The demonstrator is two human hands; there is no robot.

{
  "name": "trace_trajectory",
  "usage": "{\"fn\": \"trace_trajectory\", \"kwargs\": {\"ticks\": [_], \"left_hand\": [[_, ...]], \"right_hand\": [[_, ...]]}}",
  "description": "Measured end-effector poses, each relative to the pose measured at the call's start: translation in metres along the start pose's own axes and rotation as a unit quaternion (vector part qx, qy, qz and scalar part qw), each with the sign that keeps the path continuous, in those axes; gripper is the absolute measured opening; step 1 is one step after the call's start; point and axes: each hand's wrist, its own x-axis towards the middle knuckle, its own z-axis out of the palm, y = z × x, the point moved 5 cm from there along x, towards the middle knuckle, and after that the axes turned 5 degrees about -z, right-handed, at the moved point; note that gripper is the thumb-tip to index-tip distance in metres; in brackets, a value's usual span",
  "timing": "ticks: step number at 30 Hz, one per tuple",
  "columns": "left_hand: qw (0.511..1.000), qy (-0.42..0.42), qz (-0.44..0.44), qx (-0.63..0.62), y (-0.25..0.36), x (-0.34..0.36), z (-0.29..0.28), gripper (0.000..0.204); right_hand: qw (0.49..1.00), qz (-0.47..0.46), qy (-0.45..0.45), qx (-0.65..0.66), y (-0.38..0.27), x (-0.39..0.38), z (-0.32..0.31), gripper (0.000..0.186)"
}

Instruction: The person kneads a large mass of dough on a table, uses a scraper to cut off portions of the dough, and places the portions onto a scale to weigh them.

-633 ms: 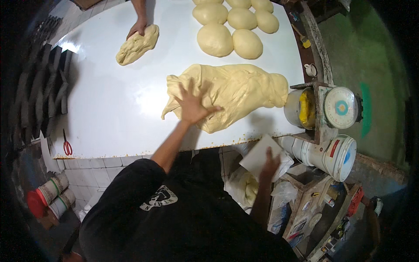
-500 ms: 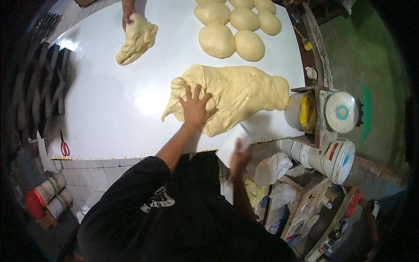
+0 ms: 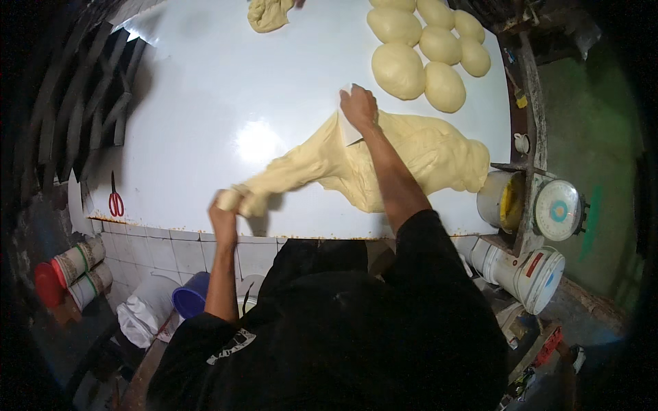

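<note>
A large mass of pale yellow dough [image 3: 432, 147] lies across the white table. My left hand [image 3: 224, 209] grips the dough's left end and stretches it into a long strip over the table's near edge. My right hand [image 3: 359, 107] is closed on a flat white dough scraper [image 3: 350, 129], its blade pressed into the dough near the top, where the strip joins the mass. Smooth rounded dough balls [image 3: 398, 70], several of them, sit close together beyond the mass. At the far edge is a smaller lump of dough [image 3: 269, 15], beside a barely visible hand of another person.
Red-handled scissors [image 3: 116, 203] lie at the table's left corner, near dark slatted racks [image 3: 82, 103]. On the right stand a metal pot [image 3: 495, 201], a dial scale [image 3: 558, 210] and white buckets [image 3: 537, 279]. A blue bucket [image 3: 190, 296] is below the near edge.
My left hand has pulled the dough's end left and nearer. My right hand has brought the scraper from the near edge onto the dough. The other person's lump now appears farther off.
</note>
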Motion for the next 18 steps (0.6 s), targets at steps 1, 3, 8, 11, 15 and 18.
{"fn": "trace_trajectory", "kwargs": {"ticks": [1,3,8,11,15,18], "left_hand": [[0.999,0.029,-0.001,-0.016,0.016,0.015,-0.01,0.042],[0.994,0.07,-0.047,-0.064,0.01,0.061,-0.027,0.09],[0.761,-0.21,0.351,0.504,0.066,0.047,0.174,0.123],[0.67,-0.214,0.386,0.597,0.015,0.018,0.209,0.099],[0.699,-0.164,0.489,0.494,-0.006,0.015,0.195,0.04],[0.782,-0.1,0.438,0.433,-0.003,0.019,0.169,0.034]], "right_hand": [[0.999,0.009,0.015,0.032,-0.003,0.004,-0.014,0.038],[0.989,-0.01,0.111,0.099,-0.028,-0.03,-0.045,0.038],[0.959,0.097,0.218,0.153,0.013,-0.174,-0.034,0.038],[0.976,0.058,0.192,0.09,0.005,-0.251,0.003,0.039],[0.976,-0.015,0.197,0.094,-0.007,-0.253,0.038,0.026],[0.986,0.003,0.161,0.039,-0.037,-0.173,0.04,0.027]]}}
